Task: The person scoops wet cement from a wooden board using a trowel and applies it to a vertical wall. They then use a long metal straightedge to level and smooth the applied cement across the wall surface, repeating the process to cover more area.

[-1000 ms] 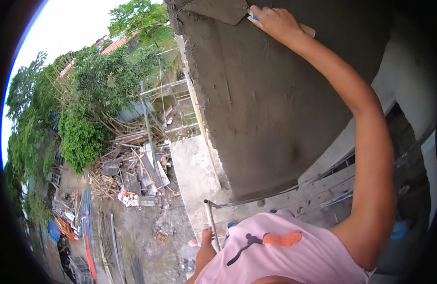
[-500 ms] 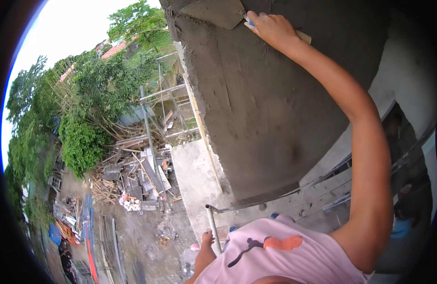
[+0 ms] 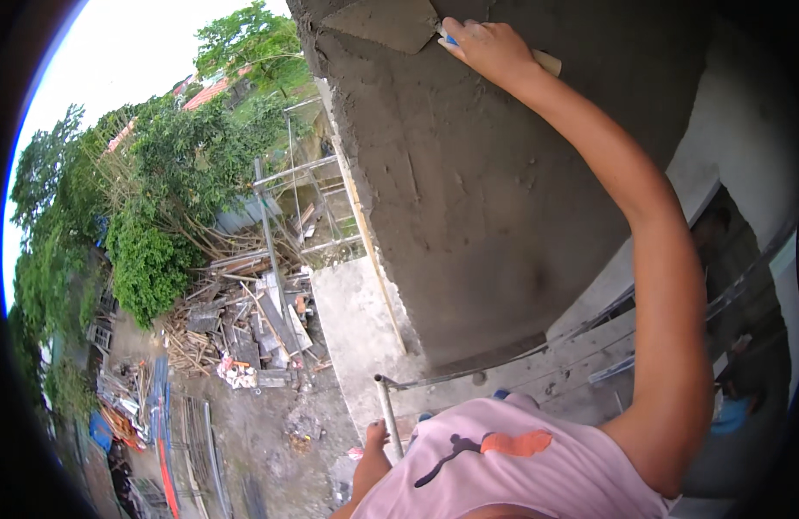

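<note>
Leftward, scrap wood lies on the ground; next, the left hand is beside a pole, its grip impossible to tell; above, the trowel lies against the plaster, the right hand closed around its handle.

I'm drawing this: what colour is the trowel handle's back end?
The back end is tan; head view.

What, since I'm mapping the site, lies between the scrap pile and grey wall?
In the head view, a pale concrete surface and a thin wooden strip.
</note>
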`<action>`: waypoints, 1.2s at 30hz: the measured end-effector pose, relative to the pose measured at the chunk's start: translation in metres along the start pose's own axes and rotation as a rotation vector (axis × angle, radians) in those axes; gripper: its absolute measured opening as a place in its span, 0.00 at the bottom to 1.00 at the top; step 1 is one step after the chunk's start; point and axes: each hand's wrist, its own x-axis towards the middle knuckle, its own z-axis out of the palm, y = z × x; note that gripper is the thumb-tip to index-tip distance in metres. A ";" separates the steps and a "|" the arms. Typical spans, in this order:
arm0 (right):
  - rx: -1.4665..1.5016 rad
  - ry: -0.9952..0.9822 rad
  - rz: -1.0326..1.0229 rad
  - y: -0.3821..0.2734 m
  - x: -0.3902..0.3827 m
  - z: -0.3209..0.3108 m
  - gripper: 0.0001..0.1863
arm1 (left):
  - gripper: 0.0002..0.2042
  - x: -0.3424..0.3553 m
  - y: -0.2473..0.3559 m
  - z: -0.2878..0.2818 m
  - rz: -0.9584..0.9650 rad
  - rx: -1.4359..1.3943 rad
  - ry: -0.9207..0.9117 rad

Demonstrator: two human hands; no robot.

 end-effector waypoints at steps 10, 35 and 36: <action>-0.052 -0.056 -0.101 0.013 -0.038 -0.005 0.14 | 0.24 -0.004 0.002 0.011 0.059 -0.023 0.007; -0.033 0.043 -0.071 -0.006 0.030 -0.005 0.14 | 0.22 0.022 -0.006 0.004 0.024 -0.033 0.023; -0.021 0.006 -0.100 -0.009 0.022 0.001 0.14 | 0.22 0.021 0.001 0.009 0.041 -0.061 0.017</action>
